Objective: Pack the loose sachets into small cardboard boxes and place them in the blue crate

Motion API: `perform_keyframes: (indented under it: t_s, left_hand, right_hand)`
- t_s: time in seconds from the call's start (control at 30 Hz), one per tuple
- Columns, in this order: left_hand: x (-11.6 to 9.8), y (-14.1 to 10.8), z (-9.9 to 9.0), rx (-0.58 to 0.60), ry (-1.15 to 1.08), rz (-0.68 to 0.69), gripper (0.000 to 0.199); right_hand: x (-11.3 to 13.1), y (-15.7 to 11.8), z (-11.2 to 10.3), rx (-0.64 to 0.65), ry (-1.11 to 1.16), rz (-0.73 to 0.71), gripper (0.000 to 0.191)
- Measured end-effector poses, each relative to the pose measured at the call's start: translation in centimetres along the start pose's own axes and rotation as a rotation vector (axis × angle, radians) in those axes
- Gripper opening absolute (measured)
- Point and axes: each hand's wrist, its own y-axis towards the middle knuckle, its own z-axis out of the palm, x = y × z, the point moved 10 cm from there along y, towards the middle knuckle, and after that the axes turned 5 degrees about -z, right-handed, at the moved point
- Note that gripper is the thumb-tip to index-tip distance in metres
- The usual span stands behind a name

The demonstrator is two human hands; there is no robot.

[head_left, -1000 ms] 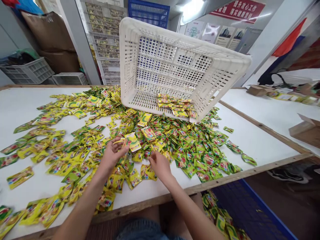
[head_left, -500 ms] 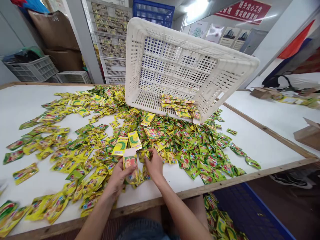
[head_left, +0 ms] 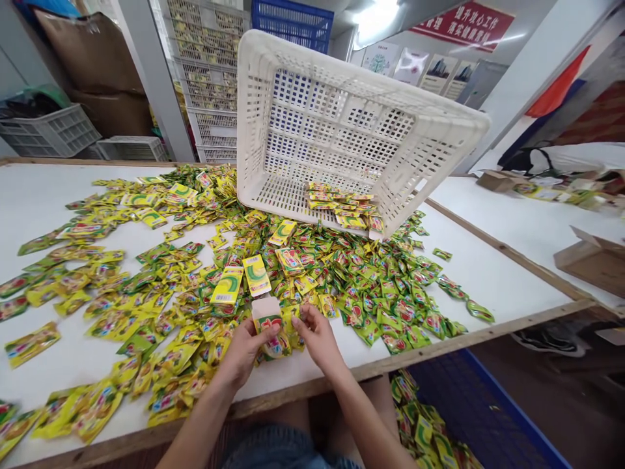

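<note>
My left hand point(head_left: 244, 352) grips a small printed candy box point(head_left: 270, 327) near the table's front edge, its pale top flap raised. Close to the box's right side, my right hand point(head_left: 318, 337) has its fingers pinched on a small yellow candy packet point(head_left: 291, 319). Just beyond the held box lie two yellow cardboard boxes point(head_left: 228, 285) with a green curved print. A further fruit-printed box point(head_left: 290, 260) rests on the heap. Yellow packets point(head_left: 170, 352) spread to the left, and green packets point(head_left: 390, 312) with red fruit prints pile up to the right.
A white plastic crate point(head_left: 312, 78) tilts on its side over the heap, with several boxes point(head_left: 342, 205) inside. Wooden strips point(head_left: 517, 339) edge the white table. A blue crate point(head_left: 473, 404) holding packets stands below at right. Cardboard boxes point(head_left: 593, 260) sit on the right-hand table.
The held box has turned to show more of its printed front, and my right hand has come up beside it with the packet. The whole view has shifted slightly.
</note>
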Motion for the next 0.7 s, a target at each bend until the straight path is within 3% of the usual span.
perform_keyframes:
  t_s: [0.2,0.4,0.53,0.7]
  left_hand:
    - [0.4,-1.0,0.8,-0.027,-0.082,0.034,0.045]
    - [1.1,-1.2,0.0,-0.082,-0.08,0.147,0.053]
    - [1.4,-1.3,-0.5,-0.109,-0.051,0.182,0.057]
    - [1.6,-1.6,0.2,-0.083,-0.074,0.172,0.058]
  right_hand:
    - [-0.4,-0.8,-0.9,-0.171,0.196,0.101,0.033]
    - [-1.2,-2.2,-0.7,-0.322,0.358,0.186,0.036]
    - [-1.4,-3.1,-0.4,-0.3,0.378,0.259,0.038]
    - [-0.6,-3.8,1.5,-0.13,0.49,0.313,0.038]
